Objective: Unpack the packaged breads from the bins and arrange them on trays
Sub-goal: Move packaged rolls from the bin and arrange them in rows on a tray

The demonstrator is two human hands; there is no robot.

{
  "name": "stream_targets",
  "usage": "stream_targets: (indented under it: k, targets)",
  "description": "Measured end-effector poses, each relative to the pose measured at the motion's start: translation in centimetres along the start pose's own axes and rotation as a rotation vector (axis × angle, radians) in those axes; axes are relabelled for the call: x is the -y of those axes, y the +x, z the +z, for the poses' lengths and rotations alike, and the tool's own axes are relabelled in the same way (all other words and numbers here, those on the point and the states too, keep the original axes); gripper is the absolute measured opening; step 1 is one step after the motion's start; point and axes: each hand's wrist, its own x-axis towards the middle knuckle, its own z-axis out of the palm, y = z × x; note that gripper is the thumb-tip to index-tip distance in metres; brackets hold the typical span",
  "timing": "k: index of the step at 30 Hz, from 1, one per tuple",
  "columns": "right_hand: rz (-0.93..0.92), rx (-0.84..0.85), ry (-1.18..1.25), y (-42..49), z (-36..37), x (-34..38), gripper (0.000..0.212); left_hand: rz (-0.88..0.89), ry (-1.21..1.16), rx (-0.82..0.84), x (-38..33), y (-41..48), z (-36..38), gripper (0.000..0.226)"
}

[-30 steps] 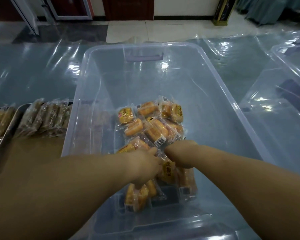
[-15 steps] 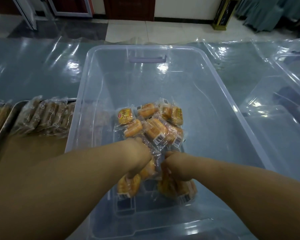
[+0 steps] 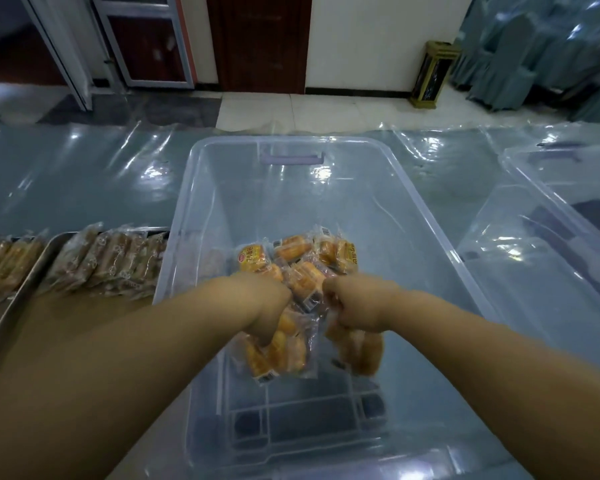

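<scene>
A clear plastic bin [image 3: 437, 233] stands in front of me with a small pile of packaged breads [image 3: 291, 252] on its floor. My left hand [image 3: 269, 303] grips a bunch of packaged breads [image 3: 278, 353] that hangs below it, above the bin floor. My right hand [image 3: 355, 304] grips another bunch of packaged breads [image 3: 361, 351], also hanging. Both hands are inside the bin, close together, just in front of the remaining pile. My fingers are hidden under the hands.
A metal tray [image 3: 25, 285] at the left holds rows of brownish packaged breads [image 3: 111, 261]. A second clear bin [image 3: 565, 220] stands at the right. Shiny plastic sheeting [image 3: 66, 181] covers the table. Beyond it are the floor, doors and a dark stand [image 3: 430, 76].
Both hands have risen from the bin floor with bunches of packaged breads, which now hang in the air. The view has tilted upward.
</scene>
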Motion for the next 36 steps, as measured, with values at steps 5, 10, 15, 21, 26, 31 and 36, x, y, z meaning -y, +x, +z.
stream_targets:
  k: [5,10,15,21,26,31,36]
  targets:
    - [0.155,-0.243,0.003,-3.2,-3.4,-0.5,0.027,-0.096,-0.068,-0.252,1.0,-3.4,-1.1,0.035]
    - [0.186,-0.554,0.125,-6.0,-5.0,0.5,0.013,-0.198,-0.214,-0.618,2.1,-7.7,-0.7,0.038]
    - [0.019,-1.028,0.333,-8.0,-5.2,3.2,0.009,-0.258,-0.586,-1.047,2.6,-12.0,1.9,0.043]
    - [-0.196,-1.372,0.391,-9.6,-5.7,9.8,0.017,-0.297,-0.761,-1.372,4.3,-18.1,5.5,0.049]
    - [-0.34,-1.412,0.443,-9.3,-5.5,18.9,0.013,-0.369,-0.769,-1.468,8.7,-24.5,10.5,0.047]
    - [-0.394,-1.385,0.512,-6.4,-2.9,30.1,0.016,-0.386,-0.921,-1.456,15.3,-30.7,17.6,0.039]
    - [-0.369,-1.252,0.6,-2.1,1.3,40.3,0.019,-0.433,-1.077,-1.357,22.0,-34.6,26.0,0.043]
